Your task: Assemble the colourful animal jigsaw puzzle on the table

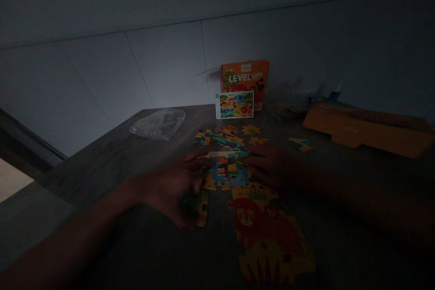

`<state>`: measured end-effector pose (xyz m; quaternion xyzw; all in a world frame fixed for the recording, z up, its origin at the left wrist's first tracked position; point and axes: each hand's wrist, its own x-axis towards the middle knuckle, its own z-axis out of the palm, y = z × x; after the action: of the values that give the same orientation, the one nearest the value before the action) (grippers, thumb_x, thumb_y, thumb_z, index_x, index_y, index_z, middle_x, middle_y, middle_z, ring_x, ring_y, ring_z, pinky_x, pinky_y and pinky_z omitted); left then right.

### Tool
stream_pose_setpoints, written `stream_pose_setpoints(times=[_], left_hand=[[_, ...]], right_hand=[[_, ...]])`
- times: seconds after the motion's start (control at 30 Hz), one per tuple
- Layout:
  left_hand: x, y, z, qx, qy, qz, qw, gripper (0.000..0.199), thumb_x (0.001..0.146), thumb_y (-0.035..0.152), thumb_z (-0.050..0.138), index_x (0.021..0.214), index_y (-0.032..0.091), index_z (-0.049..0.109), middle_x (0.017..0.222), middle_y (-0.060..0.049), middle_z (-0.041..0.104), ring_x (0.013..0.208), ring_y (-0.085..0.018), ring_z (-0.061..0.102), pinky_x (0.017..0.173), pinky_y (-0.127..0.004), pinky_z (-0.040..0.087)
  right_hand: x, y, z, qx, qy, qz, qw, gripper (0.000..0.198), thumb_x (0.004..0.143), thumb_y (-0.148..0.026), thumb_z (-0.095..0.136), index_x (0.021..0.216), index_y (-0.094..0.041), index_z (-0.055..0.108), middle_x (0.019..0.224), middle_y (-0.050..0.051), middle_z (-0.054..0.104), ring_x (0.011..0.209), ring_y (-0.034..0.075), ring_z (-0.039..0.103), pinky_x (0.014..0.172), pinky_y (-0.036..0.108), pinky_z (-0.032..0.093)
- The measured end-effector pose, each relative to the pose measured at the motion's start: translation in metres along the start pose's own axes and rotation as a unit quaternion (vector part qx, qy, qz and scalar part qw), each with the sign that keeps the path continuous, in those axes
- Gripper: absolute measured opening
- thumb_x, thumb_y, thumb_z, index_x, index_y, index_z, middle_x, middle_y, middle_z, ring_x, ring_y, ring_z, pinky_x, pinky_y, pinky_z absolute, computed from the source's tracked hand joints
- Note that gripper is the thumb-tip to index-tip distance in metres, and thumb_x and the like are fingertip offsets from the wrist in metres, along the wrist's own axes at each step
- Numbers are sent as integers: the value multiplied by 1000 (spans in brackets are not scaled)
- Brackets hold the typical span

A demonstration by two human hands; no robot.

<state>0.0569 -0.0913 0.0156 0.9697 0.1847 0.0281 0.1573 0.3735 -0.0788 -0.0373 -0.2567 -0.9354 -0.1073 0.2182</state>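
The scene is very dark. My left hand (173, 186) has its fingers apart, their tips at the left edge of a joined jigsaw section (220, 181) with blue and cream parts. Under its thumb side lies a dark green puzzle piece (202, 208). From the other side, my right hand (268, 163) reaches with stretched fingers to the section's right edge; its underside is too dark to make out. Closer to me lies a joined lion section (268, 235), red and yellow. Beyond my hands are several loose puzzle pieces (227, 133).
An orange "LEVEL UP!" box (244, 72) stands at the wall behind a picture card (236, 105). A clear plastic bag (159, 123) lies at the back left. An open orange box part (367, 129) sits at the right, near a stray piece (302, 145).
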Motion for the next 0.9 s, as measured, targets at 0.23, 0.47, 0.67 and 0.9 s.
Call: stream_pose_setpoints(times=[0.23, 0.47, 0.67, 0.9], left_hand=[[0, 5, 1, -7, 6, -3, 1000, 48, 57, 36, 90, 87, 21, 57, 134, -11, 62, 144, -36, 40, 126, -57, 11], [2, 4, 3, 21, 98, -27, 995, 46, 65, 37, 88, 94, 19, 57, 146, -14, 51, 149, -38, 27, 122, -58, 24], [5, -17, 20, 41, 141, -52, 988, 35, 83, 41, 78, 102, 20, 59, 145, -12, 52, 144, -36, 34, 117, -57, 33], [8, -23, 28, 13, 138, -65, 988, 36, 84, 42, 77, 103, 19, 56, 143, -15, 52, 145, -35, 35, 119, -59, 31]], right_hand=[[0, -1, -1, 1, -4, 2, 1000, 17, 96, -14, 53, 93, -13, 69, 88, 9, 61, 78, 19, 55, 71, 31, 41], [1, 0, 2, 0, 8, -7, 1000, 21, 99, -16, 49, 92, -12, 69, 87, 9, 61, 78, 20, 55, 72, 33, 42], [0, 0, 0, 18, 15, 58, 998, 19, 96, -15, 52, 95, -13, 71, 90, 10, 65, 83, 22, 59, 75, 34, 47], [34, 56, -4, -49, -97, 301, 947, 33, 96, -16, 58, 127, -11, 65, 129, 17, 63, 124, 31, 55, 109, 44, 42]])
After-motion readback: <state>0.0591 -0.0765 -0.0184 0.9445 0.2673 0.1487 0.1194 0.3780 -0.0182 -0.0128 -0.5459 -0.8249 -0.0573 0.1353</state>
